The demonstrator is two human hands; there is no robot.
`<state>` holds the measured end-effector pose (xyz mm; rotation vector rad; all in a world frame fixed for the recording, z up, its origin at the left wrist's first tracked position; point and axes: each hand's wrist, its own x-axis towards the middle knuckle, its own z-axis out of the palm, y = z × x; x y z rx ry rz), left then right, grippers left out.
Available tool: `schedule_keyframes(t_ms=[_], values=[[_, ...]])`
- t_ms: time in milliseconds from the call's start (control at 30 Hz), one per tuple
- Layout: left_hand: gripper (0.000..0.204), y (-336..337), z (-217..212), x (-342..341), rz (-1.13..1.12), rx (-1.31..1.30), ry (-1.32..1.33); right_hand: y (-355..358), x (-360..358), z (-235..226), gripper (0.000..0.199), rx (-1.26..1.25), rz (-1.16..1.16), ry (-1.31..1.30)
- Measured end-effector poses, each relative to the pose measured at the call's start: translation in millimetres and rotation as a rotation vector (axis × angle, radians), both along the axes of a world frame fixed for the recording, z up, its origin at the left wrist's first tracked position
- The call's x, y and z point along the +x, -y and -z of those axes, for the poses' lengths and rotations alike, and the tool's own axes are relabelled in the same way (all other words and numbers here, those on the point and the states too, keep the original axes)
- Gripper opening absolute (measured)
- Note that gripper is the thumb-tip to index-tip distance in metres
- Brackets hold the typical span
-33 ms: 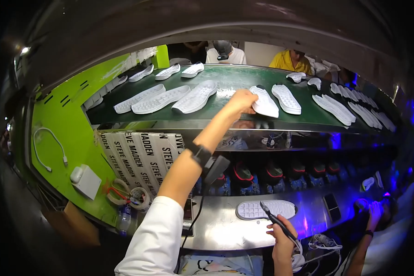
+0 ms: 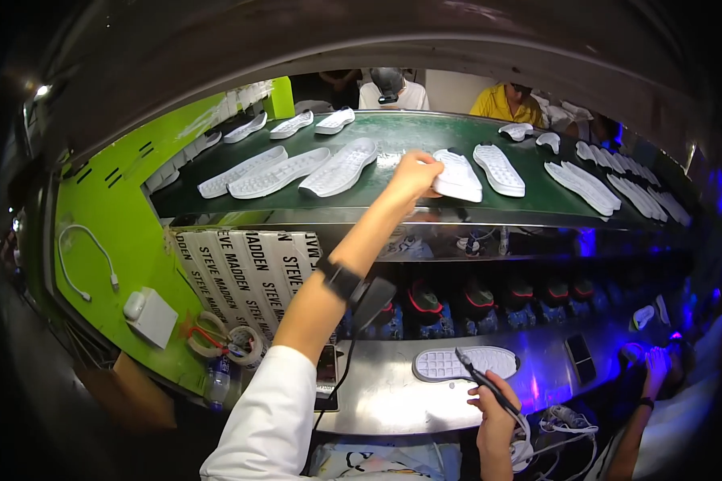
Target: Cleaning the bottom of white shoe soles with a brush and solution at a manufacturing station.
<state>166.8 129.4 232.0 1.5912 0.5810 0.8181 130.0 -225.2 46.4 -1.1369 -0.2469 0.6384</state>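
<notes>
One white sole (image 2: 459, 179) is pinched in the left hand (image 2: 417, 175) at the far belt (image 2: 449, 132), apparently a pick-up or set-down; the right hand (image 2: 496, 409) grips a pen-like tool (image 2: 491, 386) over the near sole (image 2: 438, 365). Either calls for a steady pinch.

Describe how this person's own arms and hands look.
The left arm has a white sleeve and a black band on the bare forearm. The left hand and right hand are gloveless; no sleeve or band shows on the right.

Left arm (image 2: 309, 317): stretched far forward
Left grip (image 2: 417, 174): pinched together
Right grip (image 2: 496, 417): held low and curled in
</notes>
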Motion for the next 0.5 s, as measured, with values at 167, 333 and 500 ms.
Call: schedule_keyframes(t_ms=[167, 333, 500], values=[[0.054, 103.2, 40.1, -130.8, 0.249, -0.165, 0.272, 3.2, 10.0, -1.9, 0.034, 0.184, 0.100, -0.141], [0.076, 165.7, 193.6, -185.1, 0.796, -1.276, 0.628, 15.3, -6.5, 2.4, 0.028, 0.129, -0.151, -0.049], [0.073, 212.4, 284.3, -212.6, 0.724, -1.489, 0.635, -24.9, -32.0, 2.6, 0.024, -0.145, -0.147, 0.620]])
